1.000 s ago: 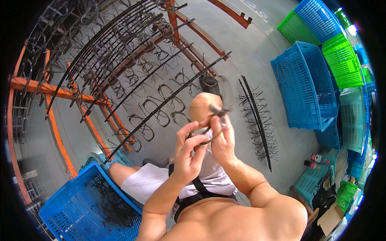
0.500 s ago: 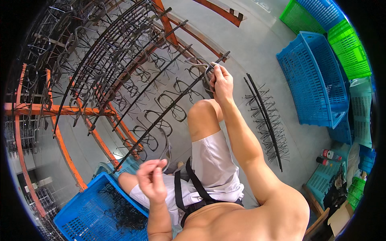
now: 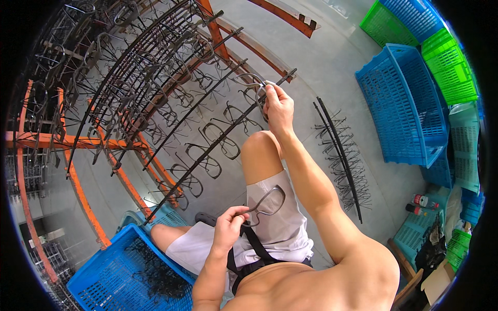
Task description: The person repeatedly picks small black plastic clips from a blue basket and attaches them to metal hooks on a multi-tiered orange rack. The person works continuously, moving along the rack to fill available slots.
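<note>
My left hand (image 3: pixel 230 229) pinches a grey eyeglass frame (image 3: pixel 268 213) above my thigh, its lens rims standing out to the right. Farther forward, my right hand (image 3: pixel 279 110) is closed on another eyeglass frame (image 3: pixel 249 74) at the upper right end of a long black bar (image 3: pixel 228 132). My fingers partly cover where that frame meets the bar. Several dark eyeglass frames (image 3: pixel 211 155) hang along this bar, which slants from lower left to upper right.
An orange metal rack (image 3: pixel 78 140) with bars full of frames stands left. A blue basket (image 3: pixel 98 264) holding thin black pieces sits by my left leg. Bars with thin prongs (image 3: pixel 340 150) lie on the floor right, near a large blue crate (image 3: pixel 389 109) and green crates (image 3: pixel 448 65).
The left hand has moved right, and the eyeglass frame in it has swung into clear view above the thigh. The right hand has shifted slightly left and down at the bar's end.
</note>
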`<state>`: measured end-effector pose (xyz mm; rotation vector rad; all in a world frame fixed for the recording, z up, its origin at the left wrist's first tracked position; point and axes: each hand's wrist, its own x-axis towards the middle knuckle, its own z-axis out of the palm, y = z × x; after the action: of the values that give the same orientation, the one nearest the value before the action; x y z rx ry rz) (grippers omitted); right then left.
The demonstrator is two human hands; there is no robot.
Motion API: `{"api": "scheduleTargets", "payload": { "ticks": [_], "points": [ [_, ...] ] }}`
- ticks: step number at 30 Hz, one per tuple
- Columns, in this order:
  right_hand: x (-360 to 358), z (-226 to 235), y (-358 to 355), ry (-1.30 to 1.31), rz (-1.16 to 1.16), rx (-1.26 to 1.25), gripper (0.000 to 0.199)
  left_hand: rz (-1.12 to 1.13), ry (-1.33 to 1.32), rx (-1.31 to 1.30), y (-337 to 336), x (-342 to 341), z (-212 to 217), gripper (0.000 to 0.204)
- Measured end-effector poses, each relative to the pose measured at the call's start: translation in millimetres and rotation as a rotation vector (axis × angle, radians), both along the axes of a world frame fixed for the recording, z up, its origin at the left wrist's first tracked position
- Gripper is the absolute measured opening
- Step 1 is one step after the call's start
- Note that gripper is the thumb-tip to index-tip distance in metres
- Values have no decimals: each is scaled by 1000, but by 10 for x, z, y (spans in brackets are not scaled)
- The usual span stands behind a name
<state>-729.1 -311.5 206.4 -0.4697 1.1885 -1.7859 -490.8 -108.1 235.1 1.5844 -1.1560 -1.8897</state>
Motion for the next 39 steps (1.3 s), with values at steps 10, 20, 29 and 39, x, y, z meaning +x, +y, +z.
{"api": "scheduleTargets", "payload": {
  "ticks": [10,20,29,39],
  "points": [
    [70,-38,38,555,86,85,23,-54,570,326,-218,205,403,23],
    [-4,13,7,570,25,108,21,159,727,88,-324,46,424,18],
    [28,-22,-46,846,-14,65,21,109,659,64,-365,-126,470,18],
    [-31,-28,-73,811,34,80,20,70,701,-2,-380,-163,429,15]
  ]
}}
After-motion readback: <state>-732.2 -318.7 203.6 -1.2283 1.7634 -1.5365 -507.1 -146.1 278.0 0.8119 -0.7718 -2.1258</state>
